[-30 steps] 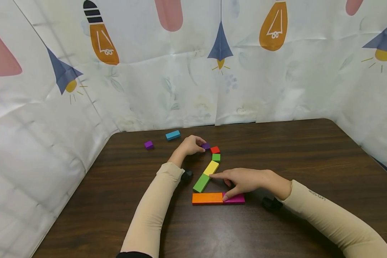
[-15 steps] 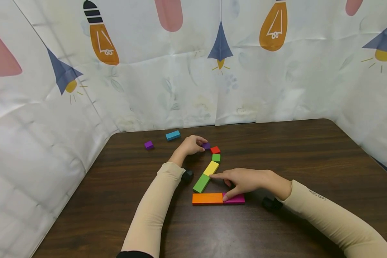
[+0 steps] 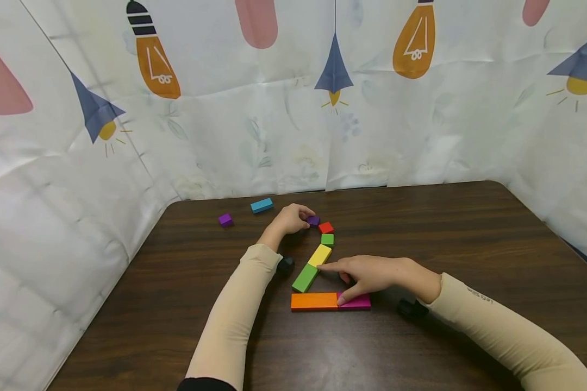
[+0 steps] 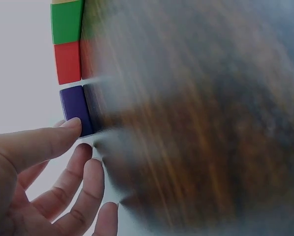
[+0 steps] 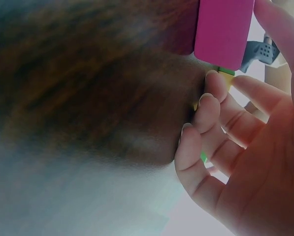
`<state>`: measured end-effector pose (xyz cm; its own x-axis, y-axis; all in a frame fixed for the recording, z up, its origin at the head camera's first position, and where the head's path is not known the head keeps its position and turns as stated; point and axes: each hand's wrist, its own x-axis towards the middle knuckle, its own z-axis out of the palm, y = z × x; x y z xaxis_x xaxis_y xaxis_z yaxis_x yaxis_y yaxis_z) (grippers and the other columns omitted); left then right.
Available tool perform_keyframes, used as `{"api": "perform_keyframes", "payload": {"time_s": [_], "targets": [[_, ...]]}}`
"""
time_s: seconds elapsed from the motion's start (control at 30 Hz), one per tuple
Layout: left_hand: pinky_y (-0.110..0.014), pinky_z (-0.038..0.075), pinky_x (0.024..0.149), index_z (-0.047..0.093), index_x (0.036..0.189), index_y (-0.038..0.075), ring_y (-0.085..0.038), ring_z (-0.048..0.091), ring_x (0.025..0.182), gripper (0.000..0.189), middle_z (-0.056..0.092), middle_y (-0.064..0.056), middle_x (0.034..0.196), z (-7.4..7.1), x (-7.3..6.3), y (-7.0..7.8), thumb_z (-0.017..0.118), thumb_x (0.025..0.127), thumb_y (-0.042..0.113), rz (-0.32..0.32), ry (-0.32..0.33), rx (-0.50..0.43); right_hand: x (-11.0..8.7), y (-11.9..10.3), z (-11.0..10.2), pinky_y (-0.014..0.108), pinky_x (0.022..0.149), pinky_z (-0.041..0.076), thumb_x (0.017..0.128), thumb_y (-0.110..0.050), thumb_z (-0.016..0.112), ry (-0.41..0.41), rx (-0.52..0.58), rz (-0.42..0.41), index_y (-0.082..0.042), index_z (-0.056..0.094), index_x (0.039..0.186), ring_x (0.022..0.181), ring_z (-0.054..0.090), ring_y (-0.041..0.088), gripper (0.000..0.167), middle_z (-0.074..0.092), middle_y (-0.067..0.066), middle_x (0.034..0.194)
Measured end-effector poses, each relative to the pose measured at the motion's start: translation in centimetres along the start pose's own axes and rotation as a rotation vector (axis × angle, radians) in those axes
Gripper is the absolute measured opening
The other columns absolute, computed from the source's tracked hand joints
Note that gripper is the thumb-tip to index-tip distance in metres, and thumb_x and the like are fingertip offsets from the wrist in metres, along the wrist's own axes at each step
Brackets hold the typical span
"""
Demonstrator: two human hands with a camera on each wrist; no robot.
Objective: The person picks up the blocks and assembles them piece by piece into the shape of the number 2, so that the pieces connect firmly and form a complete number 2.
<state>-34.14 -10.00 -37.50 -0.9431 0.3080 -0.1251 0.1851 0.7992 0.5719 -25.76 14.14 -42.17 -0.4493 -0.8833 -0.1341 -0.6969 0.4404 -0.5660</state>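
My left hand [image 3: 289, 220] pinches a dark purple block [image 4: 75, 106] between thumb and index finger; the index fingertip is mostly hidden behind it. A narrow gap separates this block from a red block [image 4: 68, 63]. From the red one a bent line runs through a small green block [image 3: 327, 239] and a yellow block [image 3: 320, 254] to a longer green block [image 3: 305, 278]. Below them, an orange block [image 3: 314, 302] and a magenta block [image 3: 359, 303] lie end to end. My right hand [image 3: 374, 272] rests its thumb on the magenta block, its extended index finger reaching the yellow-green joint.
A blue block [image 3: 262, 205] and a small purple block [image 3: 225, 220] lie apart at the back left of the dark wooden table [image 3: 445, 228]. Behind the far edge hangs a patterned white cloth [image 3: 283, 136]. Both wrists wear dark cameras.
My left arm and hand have shifted very slightly right, with the dark purple block a touch nearer the red one. The right hand stays in place.
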Motion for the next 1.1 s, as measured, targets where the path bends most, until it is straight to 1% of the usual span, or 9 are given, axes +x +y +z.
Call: {"api": "perform_keyframes", "payload": {"time_s": [0.07, 0.1, 0.23, 0.3, 0.33, 0.47, 0.77, 0.93, 1.1], "targets": [[-0.044, 0.048, 0.102, 0.07, 0.132, 0.01, -0.032, 0.059, 0.12, 0.035, 0.065, -0.017, 0.129, 0.0, 0.0, 0.0, 0.068, 0.097, 0.003, -0.002, -0.004, 0.002, -0.2, -1.2, -0.5, 0.029, 0.065, 0.04, 0.09, -0.056, 0.073, -0.012, 0.017, 0.033, -0.028, 0.038, 0.16, 0.077, 0.047, 0.01, 0.083, 0.049, -0.005, 0.089], [-0.045, 0.047, 0.103, 0.07, 0.132, 0.01, -0.032, 0.059, 0.121, 0.036, 0.065, -0.018, 0.129, 0.0, 0.0, 0.0, 0.068, 0.097, 0.003, -0.002, -0.006, 0.002, -0.1, -0.8, -0.3, 0.027, 0.065, 0.039, 0.089, -0.058, 0.073, -0.007, 0.02, 0.029, -0.031, 0.038, 0.16, 0.077, 0.046, 0.008, 0.083, 0.049, -0.007, 0.089], [-0.045, 0.047, 0.103, 0.07, 0.131, 0.009, -0.032, 0.059, 0.121, 0.035, 0.065, -0.018, 0.129, 0.1, 0.0, 0.0, 0.068, 0.097, 0.004, 0.002, -0.003, 0.006, -0.7, -3.7, -1.5, 0.028, 0.067, 0.039, 0.09, -0.05, 0.076, -0.024, 0.024, 0.086, -0.023, 0.041, 0.159, 0.076, 0.045, 0.009, 0.081, 0.049, -0.005, 0.088], [-0.045, 0.047, 0.103, 0.071, 0.131, 0.009, -0.032, 0.059, 0.121, 0.034, 0.065, -0.018, 0.129, 0.1, 0.1, -0.1, 0.069, 0.097, 0.005, 0.004, -0.002, 0.009, -0.7, -3.0, -1.2, 0.027, 0.067, 0.038, 0.092, -0.054, 0.072, -0.018, 0.012, 0.052, -0.024, 0.04, 0.159, 0.076, 0.045, 0.008, 0.081, 0.048, -0.005, 0.088], [-0.045, 0.047, 0.103, 0.071, 0.131, 0.009, -0.032, 0.059, 0.121, 0.034, 0.066, -0.017, 0.129, 0.1, 0.1, -0.1, 0.069, 0.097, 0.006, 0.003, -0.001, 0.009, -0.9, -4.0, -1.7, 0.029, 0.068, 0.038, 0.093, -0.051, 0.073, -0.024, 0.017, 0.059, -0.02, 0.041, 0.159, 0.077, 0.045, 0.01, 0.08, 0.048, -0.004, 0.088], [-0.046, 0.046, 0.104, 0.071, 0.131, 0.009, -0.032, 0.059, 0.122, 0.034, 0.066, -0.017, 0.129, 0.2, 0.1, -0.1, 0.069, 0.097, 0.007, 0.0, -0.003, 0.013, -0.8, -3.3, -1.4, 0.03, 0.066, 0.038, 0.094, -0.055, 0.069, -0.018, 0.016, 0.015, -0.021, 0.039, 0.16, 0.077, 0.046, 0.011, 0.08, 0.048, -0.002, 0.089], [-0.045, 0.047, 0.103, 0.071, 0.131, 0.009, -0.032, 0.06, 0.122, 0.034, 0.066, -0.017, 0.129, 0.2, 0.0, 0.0, 0.07, 0.097, 0.007, 0.007, -0.005, 0.003, -0.8, -4.7, -1.8, 0.027, 0.069, 0.038, 0.092, -0.044, 0.077, -0.033, 0.012, 0.126, -0.019, 0.042, 0.158, 0.078, 0.046, 0.009, 0.08, 0.049, -0.004, 0.088], [-0.044, 0.048, 0.102, 0.069, 0.132, 0.009, -0.032, 0.06, 0.12, 0.035, 0.066, -0.017, 0.128, 0.0, -0.1, -0.3, 0.07, 0.097, 0.008, 0.013, -0.012, -0.017, -0.8, -4.2, -1.7, 0.028, 0.068, 0.038, 0.093, -0.048, 0.075, -0.024, 0.012, 0.071, -0.018, 0.041, 0.159, 0.079, 0.046, 0.01, 0.08, 0.049, -0.004, 0.089], [-0.045, 0.05, 0.099, 0.068, 0.131, 0.007, -0.032, 0.062, 0.114, 0.034, 0.068, -0.016, 0.122, -0.7, -0.4, -0.8, 0.069, 0.098, 0.009, 0.039, 0.033, -0.03, -0.8, -3.3, -1.4, 0.03, 0.067, 0.039, 0.093, -0.055, 0.07, -0.01, 0.017, 0.004, -0.021, 0.039, 0.16, 0.079, 0.046, 0.011, 0.081, 0.048, -0.003, 0.09]]}}
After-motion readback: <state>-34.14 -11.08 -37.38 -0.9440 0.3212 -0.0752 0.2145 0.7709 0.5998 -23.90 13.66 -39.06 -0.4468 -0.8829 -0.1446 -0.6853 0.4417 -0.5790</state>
